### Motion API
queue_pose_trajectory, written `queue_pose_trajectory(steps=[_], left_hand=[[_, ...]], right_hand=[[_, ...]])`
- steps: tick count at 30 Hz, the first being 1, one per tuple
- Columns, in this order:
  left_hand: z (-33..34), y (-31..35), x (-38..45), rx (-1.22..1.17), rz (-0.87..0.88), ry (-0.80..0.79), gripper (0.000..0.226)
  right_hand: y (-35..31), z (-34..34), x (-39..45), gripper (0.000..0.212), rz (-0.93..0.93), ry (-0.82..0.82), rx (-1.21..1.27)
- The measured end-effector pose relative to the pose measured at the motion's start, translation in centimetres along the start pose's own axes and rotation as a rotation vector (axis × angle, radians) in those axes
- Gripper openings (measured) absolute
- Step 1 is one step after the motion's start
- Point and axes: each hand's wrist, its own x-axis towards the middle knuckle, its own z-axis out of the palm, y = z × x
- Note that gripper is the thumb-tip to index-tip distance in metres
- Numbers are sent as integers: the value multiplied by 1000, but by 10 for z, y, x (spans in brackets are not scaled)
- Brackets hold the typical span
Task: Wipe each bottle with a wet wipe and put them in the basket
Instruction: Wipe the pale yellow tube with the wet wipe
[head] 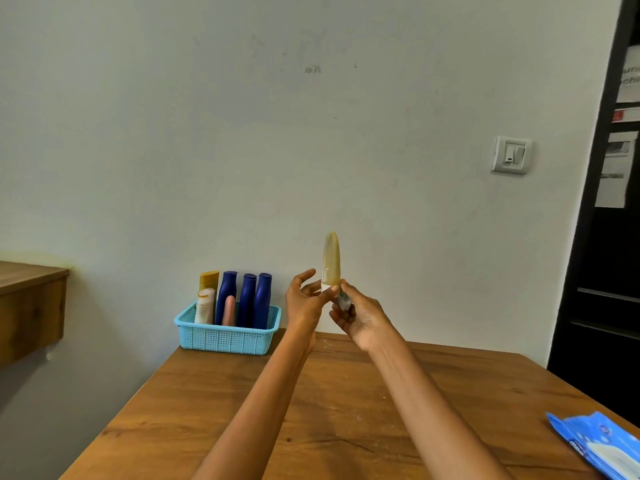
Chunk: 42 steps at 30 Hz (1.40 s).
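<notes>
A slim beige bottle [331, 259] stands upright in the air above the table's far edge. My left hand [304, 303] pinches its lower end between thumb and fingers, the other fingers spread. My right hand [360, 317] grips a crumpled wet wipe [343, 299] against the bottle's bottom end. A light blue basket [227, 336] sits at the table's far left corner. It holds three dark blue bottles [247, 299], a yellow one [209, 279], a white tube [205, 306] and a pink one [229, 310], all upright.
The wooden table [346, 410] stands against a pale wall. A blue pack of wet wipes [601, 445] lies at its right edge. A wooden shelf [31, 306] juts out at left, and a dark cabinet [602, 271] stands at right.
</notes>
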Motion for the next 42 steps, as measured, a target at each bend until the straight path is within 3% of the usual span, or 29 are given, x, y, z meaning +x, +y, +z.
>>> queue_pose_trajectory(steps=[3,6,11,16,19,21,25,30,34,39,42], left_hand=[[3,-1,1,28,58,17,55],[5,-1,4,37,90,41,55],[12,-5,1,87,126,38,61],[16,-4,-3,182,206,75,56],[19,-2,-4,235,287,52,57],[22,0,-5,235,273,0,59],[18,3,-4,-56,76,-137,41],[16,5,-7,-306,-45,-297,29],[20,2,-11,-434,-120,-291,28],[24,1,-11,-575,-150,-251,31],[26,1,-12,-625,-185,-235,36]], right_hand=[[1,-6,2,23,99,-43,77],[1,-14,3,27,100,-55,-4],[-4,-13,5,23,-200,111,-94],[-2,-7,-5,39,-456,-31,-327],[-2,-10,-3,40,-510,20,-350],[-8,-13,-3,35,-447,18,-252],[-21,-18,-1,32,-412,-45,-208],[-25,-25,0,28,-440,-9,-117],[-21,-25,2,28,-506,17,-143],[-19,-18,3,25,-689,207,-310],[-18,-16,1,26,-768,241,-373]])
